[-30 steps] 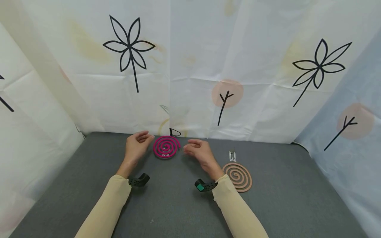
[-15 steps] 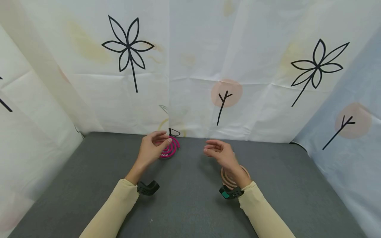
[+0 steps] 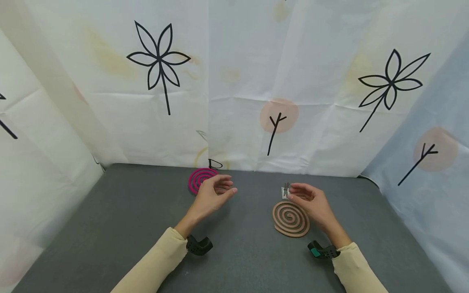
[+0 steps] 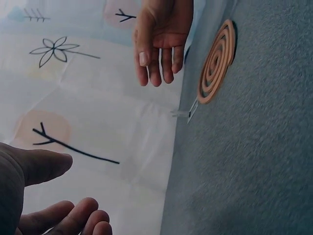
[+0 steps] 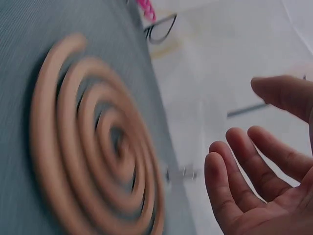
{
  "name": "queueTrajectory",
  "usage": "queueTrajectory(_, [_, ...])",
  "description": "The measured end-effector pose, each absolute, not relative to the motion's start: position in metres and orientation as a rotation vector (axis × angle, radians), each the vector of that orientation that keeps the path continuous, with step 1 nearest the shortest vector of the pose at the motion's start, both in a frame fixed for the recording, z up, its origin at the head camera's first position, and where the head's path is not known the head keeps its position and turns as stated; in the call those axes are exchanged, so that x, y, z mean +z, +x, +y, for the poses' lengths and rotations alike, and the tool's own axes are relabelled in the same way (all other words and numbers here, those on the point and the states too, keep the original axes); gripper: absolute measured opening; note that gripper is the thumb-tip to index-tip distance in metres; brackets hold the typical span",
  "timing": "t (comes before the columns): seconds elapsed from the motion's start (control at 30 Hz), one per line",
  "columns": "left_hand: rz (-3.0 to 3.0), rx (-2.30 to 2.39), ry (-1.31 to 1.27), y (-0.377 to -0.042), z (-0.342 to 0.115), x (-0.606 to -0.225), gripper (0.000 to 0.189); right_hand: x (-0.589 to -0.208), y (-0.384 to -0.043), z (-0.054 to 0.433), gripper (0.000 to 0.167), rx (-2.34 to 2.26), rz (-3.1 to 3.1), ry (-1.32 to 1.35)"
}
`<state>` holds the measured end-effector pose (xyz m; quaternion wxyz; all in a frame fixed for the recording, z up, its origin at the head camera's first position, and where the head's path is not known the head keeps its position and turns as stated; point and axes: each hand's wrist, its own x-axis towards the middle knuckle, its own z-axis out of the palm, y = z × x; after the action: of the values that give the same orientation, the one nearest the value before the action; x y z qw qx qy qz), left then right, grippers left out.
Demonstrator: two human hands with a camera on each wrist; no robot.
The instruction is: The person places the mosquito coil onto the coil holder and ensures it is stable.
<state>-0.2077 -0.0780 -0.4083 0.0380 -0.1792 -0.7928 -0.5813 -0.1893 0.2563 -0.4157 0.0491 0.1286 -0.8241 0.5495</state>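
A tan mosquito coil (image 3: 291, 219) lies flat on the grey table, and a small metal coil stand (image 3: 286, 192) sits just behind it. My right hand (image 3: 311, 203) hovers beside the coil and stand, its fingers relaxed and holding nothing; the stand is partly behind its fingertips in the head view. In the right wrist view the tan coil (image 5: 83, 142) is close and apart from the fingers. My left hand (image 3: 212, 197) is in the air right of a pink mosquito coil (image 3: 198, 178) and partly covers it. Thumb and fingers of the left hand (image 4: 63, 196) stand apart with nothing between them.
White cloth walls (image 3: 238, 81) printed with black plant drawings rise at the table's back edge and sides. The grey tabletop (image 3: 249, 260) stretches in front of the coils. Each wrist wears a dark camera band.
Both hands have moved right: the left from beside the pink coil to across its right side, the right past the tan coil, which now shows whole. The coils have not moved.
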Motion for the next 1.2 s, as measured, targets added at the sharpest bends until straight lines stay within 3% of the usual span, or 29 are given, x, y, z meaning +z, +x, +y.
queueTrajectory(0.53, [-2.554,-1.759,-0.716,-0.199,-0.020,-0.421,0.051,-0.446,-0.187,0.302,0.052,1.582,-2.609,0.327])
queueTrajectory(1.2, [-2.740,-1.682,-0.824,-0.204,0.034,-0.450,0.079,-0.455,-0.187,0.309,0.053,1.515,-2.657,0.484])
